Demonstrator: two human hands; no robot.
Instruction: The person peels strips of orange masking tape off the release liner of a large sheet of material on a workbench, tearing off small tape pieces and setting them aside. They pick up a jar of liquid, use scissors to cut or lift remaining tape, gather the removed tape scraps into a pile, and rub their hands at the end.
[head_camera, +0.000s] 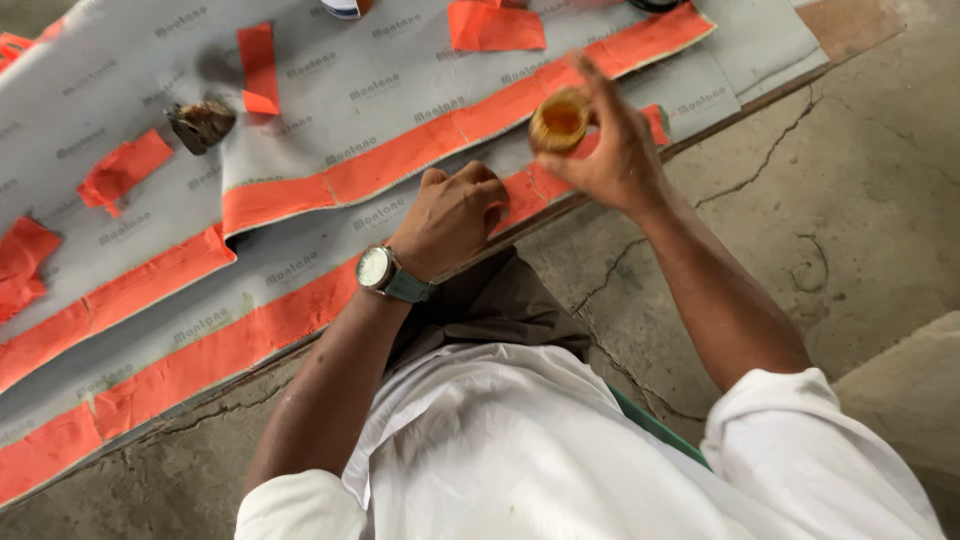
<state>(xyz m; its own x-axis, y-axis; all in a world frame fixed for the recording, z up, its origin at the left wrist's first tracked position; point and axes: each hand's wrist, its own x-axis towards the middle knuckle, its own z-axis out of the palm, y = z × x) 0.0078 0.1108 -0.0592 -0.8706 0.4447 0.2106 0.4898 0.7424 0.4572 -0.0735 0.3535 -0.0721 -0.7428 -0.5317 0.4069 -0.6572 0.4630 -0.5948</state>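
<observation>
Head view: we see our right hand (610, 150) lifted just above the sheets, fingers curled around a small round jar (560, 120) with amber-yellow contents. The jar's open mouth tilts toward the camera, so its axis runs roughly up at us rather than along the sheets.

Our left hand (455, 215) sits just beside it, lower and to the left, closed into a loose fist with the knuckles down on the orange strip (300, 305) at the near edge. We cannot tell whether it pinches anything; the fingertips are tucked under. A wristwatch (378, 268) is on that wrist.

The jar lies up and to the right of the left hand, near but not touching it. The right hand already has it; the left is the free one next to it.

Around: grey sheets (400, 90) with orange borders cover the low board, all running diagonally, lower left to upper right. Loose orange scraps (258, 68) lie further out. A dark lumpy object (200, 124) rests well apart at upper left. Cracked concrete floor (800, 220) is to the right.

Nothing stands between the two hands.
</observation>
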